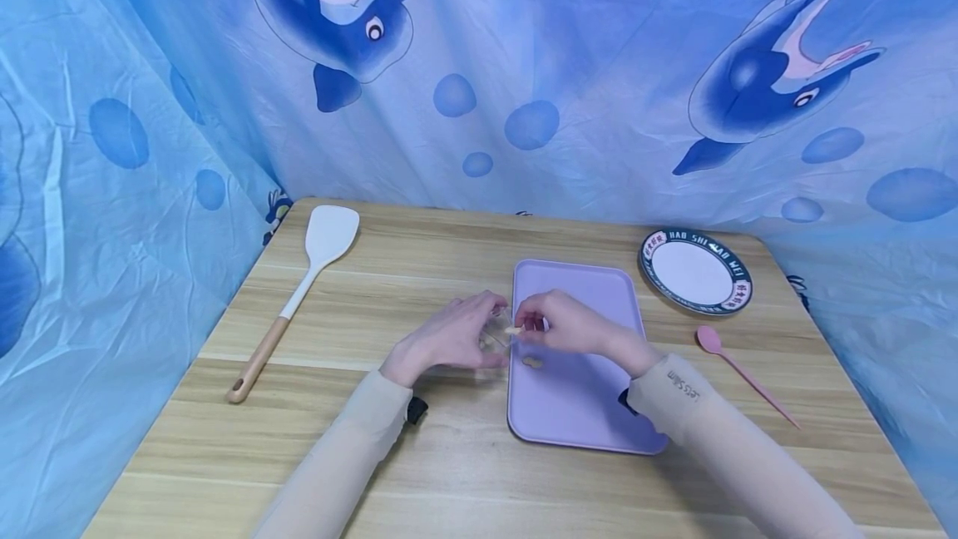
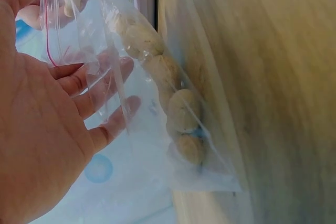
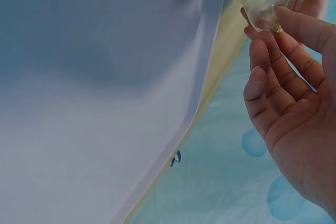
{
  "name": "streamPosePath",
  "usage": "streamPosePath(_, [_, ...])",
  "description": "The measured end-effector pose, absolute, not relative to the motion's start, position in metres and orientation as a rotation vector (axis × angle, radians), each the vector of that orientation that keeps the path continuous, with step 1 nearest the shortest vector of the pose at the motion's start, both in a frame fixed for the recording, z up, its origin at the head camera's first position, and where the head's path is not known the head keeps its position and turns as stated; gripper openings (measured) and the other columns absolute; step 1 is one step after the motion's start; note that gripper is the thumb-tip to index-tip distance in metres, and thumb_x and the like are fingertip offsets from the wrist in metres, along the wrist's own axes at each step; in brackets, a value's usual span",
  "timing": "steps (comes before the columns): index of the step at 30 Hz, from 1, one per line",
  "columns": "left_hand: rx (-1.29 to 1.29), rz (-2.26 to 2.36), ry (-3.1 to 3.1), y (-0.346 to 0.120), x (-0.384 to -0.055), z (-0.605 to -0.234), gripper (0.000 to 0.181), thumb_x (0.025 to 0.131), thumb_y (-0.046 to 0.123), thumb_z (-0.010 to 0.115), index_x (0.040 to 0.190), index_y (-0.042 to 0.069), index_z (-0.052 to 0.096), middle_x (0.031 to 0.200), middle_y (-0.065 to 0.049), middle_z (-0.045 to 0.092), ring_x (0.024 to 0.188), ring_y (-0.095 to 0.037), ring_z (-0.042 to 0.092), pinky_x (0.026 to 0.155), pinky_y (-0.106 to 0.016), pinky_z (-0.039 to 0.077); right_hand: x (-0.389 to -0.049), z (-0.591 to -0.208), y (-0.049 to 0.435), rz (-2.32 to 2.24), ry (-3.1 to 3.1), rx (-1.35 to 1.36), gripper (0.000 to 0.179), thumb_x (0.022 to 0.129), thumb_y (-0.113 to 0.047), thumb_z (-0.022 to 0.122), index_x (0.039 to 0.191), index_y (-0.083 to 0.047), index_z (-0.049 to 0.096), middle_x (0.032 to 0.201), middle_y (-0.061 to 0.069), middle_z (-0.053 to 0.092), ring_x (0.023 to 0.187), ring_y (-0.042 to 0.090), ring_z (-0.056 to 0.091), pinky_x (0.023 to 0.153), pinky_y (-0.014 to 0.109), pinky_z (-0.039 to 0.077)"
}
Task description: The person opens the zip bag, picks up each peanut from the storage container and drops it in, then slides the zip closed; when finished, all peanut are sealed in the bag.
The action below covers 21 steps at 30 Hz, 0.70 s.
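A clear zip bag [image 2: 210,179] with a red line along its mouth hangs from my left hand [image 1: 449,338], its edge held by the thumb and fingers. Several unshelled peanuts [image 2: 184,111] lie along the bottom of the bag, over the wood just left of the purple tray [image 1: 584,418]. At the bag's mouth, by the tray's left rim, my right hand [image 1: 572,324] pinches a peanut [image 3: 276,27] between thumb and fingertips. Another peanut [image 1: 532,362] lies on the tray near that rim, below the right fingers in the head view.
On the left of the wooden table lies a white spatula [image 1: 329,233] with a wooden handle. A dark-rimmed plate [image 1: 692,273] sits at the back right, and a pink spoon [image 1: 709,340] lies right of the tray. Blue dolphin curtains [image 1: 494,40] close in the table behind and at the sides.
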<state>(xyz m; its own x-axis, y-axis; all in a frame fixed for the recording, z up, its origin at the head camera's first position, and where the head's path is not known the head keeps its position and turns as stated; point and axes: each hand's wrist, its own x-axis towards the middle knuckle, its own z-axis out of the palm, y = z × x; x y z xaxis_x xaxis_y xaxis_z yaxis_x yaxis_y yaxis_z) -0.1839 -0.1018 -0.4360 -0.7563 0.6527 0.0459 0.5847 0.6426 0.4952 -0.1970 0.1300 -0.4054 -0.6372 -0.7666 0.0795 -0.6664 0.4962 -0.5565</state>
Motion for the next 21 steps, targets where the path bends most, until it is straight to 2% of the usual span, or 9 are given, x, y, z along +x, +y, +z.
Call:
streamPosePath(12, [1.049, 0.812, 2.694, -0.1031, -0.1857, -0.4373, 0.082, 0.078, 0.045, 0.082, 0.14, 0.005, 0.046, 0.131, -0.007, 0.058, 0.119, -0.019, 0.055, 0.105, -0.041, 0.041, -0.1964, -0.4073, 0.1292, -0.829, 2.556, -1.221, 0.006, 0.088, -0.008, 0.074, 0.094, -0.007, 0.071, 0.077, -0.009, 0.063, 0.07, 0.004, 0.057, 0.065, 0.025, 0.051])
streamPosePath(21, [1.063, 0.829, 2.693, -0.1034, -0.1867, -0.4403, 0.081, 0.078, 0.046, 0.081, 0.139, 0.004, 0.047, 0.131, -0.008, 0.058, 0.118, -0.02, 0.055, 0.102, -0.037, 0.044, -0.1965, -0.4084, 0.1319, -0.836, 2.557, -1.202, 0.008, 0.088, -0.008, 0.074, 0.095, -0.007, 0.071, 0.078, -0.01, 0.063, 0.072, 0.004, 0.057, 0.065, 0.025, 0.051])
